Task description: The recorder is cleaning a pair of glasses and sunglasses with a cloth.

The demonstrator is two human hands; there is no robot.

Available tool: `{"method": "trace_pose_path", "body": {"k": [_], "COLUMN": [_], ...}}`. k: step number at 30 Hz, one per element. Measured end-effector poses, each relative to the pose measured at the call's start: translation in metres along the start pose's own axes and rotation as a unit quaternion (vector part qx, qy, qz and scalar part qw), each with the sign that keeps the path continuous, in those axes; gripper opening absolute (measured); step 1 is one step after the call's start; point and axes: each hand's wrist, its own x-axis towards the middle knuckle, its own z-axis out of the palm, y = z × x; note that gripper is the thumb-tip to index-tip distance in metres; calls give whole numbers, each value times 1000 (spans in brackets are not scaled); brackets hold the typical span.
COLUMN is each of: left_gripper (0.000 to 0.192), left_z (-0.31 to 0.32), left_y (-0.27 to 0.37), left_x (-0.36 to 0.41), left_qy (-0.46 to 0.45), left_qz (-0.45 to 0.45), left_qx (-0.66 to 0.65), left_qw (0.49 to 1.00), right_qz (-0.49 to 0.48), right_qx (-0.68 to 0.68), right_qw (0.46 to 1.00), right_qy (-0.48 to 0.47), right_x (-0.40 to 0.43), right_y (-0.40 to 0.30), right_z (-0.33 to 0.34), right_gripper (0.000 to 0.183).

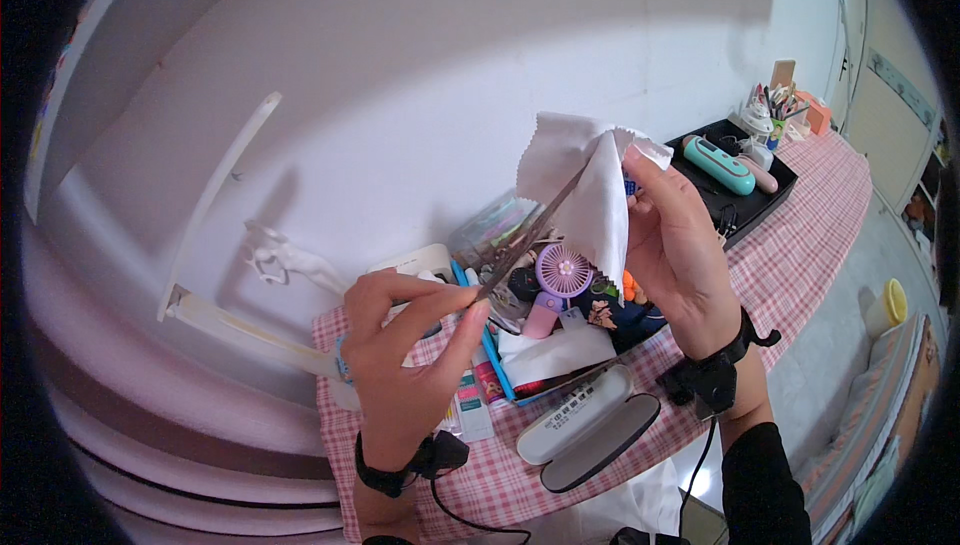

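Note:
My left hand [409, 346] pinches one end of a long, thin, dark brown strip [529, 239] between thumb and fingers. It looks like the temple of a pair of glasses, but I cannot tell for sure. The strip slants up to the right, and its far end is hidden in a white cleaning cloth [566, 151] with zigzag edges. My right hand [679, 245] grips that cloth from the right, thumb on top, and blue print shows near the fingers. Below the hands, a white glasses case [577, 417] with grey lining lies unfolded and bears writing.
A blue-edged box [491, 357] beneath the hands holds a purple-pink handheld fan [562, 271] and small items. A black tray [776, 200] with a turquoise device [718, 165] stands at right on the checked tablecloth [814, 204]. A white lamp arm [217, 185] rises at left.

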Motion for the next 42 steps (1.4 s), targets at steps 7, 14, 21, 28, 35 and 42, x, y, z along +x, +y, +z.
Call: {"method": "trace_pose_path", "body": {"k": [7,14,21,28,35,42], "left_gripper": [21,21,23,22,15,10], "left_z": [-17,-22,-52,-63,-104,-121], "left_y": [5,9,13,18,4,-6], "left_x": [2,3,-3,-11,-62,-114], "left_qy": [7,34,66,79,88,283], "left_qz": [-10,-3,-9,-53,-177,-275], "left_qx": [30,36,7,-87,-103,-283], "left_qw": [999,999,998,992,975,874], "right_qz": [-1,-74,-132,-172,-143,-219], "right_qx": [22,-18,6,25,-12,-319], "right_qw": [1000,997,990,984,985,919], "right_qy": [-20,33,38,42,-93,-78], "right_x": [0,2,-11,-35,-27,-25], "right_y": [2,-15,-33,-32,-21,0], "right_z": [3,-9,-10,-8,-22,7], "right_gripper": [21,26,29,31,31,21]}}
